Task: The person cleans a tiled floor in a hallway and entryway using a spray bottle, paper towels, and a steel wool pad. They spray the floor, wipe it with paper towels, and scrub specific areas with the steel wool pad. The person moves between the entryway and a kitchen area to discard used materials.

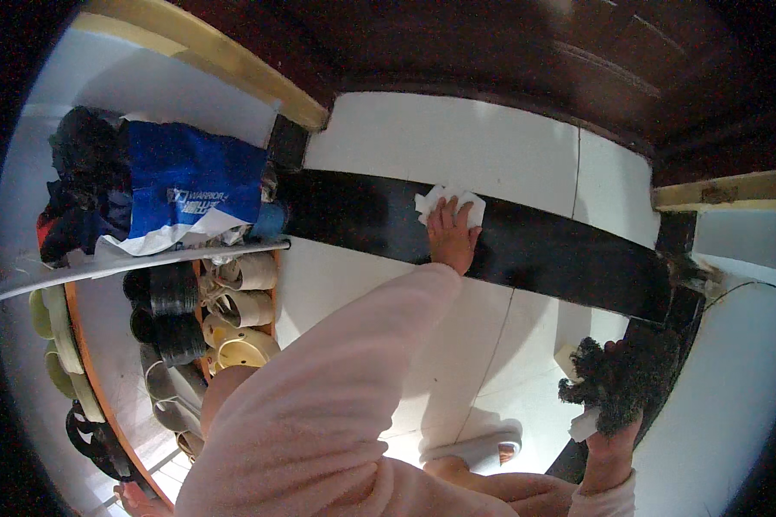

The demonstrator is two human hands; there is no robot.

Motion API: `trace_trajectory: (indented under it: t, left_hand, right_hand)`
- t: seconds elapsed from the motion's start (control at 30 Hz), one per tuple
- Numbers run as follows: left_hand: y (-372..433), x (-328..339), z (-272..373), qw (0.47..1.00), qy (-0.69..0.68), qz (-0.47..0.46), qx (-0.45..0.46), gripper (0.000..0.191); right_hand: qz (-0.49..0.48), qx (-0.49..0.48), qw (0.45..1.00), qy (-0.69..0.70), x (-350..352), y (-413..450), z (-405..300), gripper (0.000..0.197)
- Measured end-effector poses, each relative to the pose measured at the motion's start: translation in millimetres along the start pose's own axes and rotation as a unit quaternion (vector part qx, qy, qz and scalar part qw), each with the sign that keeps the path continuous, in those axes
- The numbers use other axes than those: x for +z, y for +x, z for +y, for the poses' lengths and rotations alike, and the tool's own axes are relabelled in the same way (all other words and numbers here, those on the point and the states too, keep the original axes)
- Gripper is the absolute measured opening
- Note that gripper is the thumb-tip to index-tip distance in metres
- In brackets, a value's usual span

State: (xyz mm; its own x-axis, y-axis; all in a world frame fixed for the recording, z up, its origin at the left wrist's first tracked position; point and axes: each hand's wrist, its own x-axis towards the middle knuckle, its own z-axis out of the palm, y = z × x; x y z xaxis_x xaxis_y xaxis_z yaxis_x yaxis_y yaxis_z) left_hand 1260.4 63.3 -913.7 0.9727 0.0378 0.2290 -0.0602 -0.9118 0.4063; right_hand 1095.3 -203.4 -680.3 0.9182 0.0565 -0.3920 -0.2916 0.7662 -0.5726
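My left hand (451, 234) lies palm down with its fingers spread over a crumpled white tissue or cloth (430, 200). It presses this onto a black, glossy threshold strip (575, 265) between two areas of white floor tiles. Low on the right, my right hand (611, 443) grips a dark, shaggy, fuzzy bundle (627, 378), whose exact kind I cannot tell. The bundle hides most of the fingers. A small white piece (584, 424) sticks out beside that hand.
Beyond the threshold stands a dark brown door (491, 45). On the left, a shoe rack (74, 336) holds several shoes, with a blue Warrior bag (194, 174) and dark fabric (90, 155) on its top shelf (168, 262). A light slipper (478, 449) is on my foot. White walls (731, 400) flank the doorway.
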Motion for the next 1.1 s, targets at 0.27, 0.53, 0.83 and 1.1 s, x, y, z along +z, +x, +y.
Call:
trace_trajectory:
  t: [0.27,0.53,0.83,1.1]
  left_hand:
    - [-4.2,11.3,-12.1,0.982,0.031,-0.162,0.09,0.034]
    - [7.9,7.2,-29.6,0.956,-0.283,-0.009,-0.079,0.022]
    - [26.7,-87.7,-141.5,0.831,-0.398,0.192,-0.339,0.031]
    - [-25.6,-72.3,-199.7,0.922,0.352,0.05,-0.151,0.043]
  right_hand:
    - [0.033,-0.003,0.999,0.006,4.1,-9.5,-0.8,0.058]
    - [0.005,-0.022,0.999,-0.023,17.0,-3.2,3.0,0.051]
    - [0.044,0.006,0.998,-0.039,18.2,1.5,9.2,0.062]
    - [-0.004,0.008,1.0,-0.015,24.9,3.8,3.6,0.053]
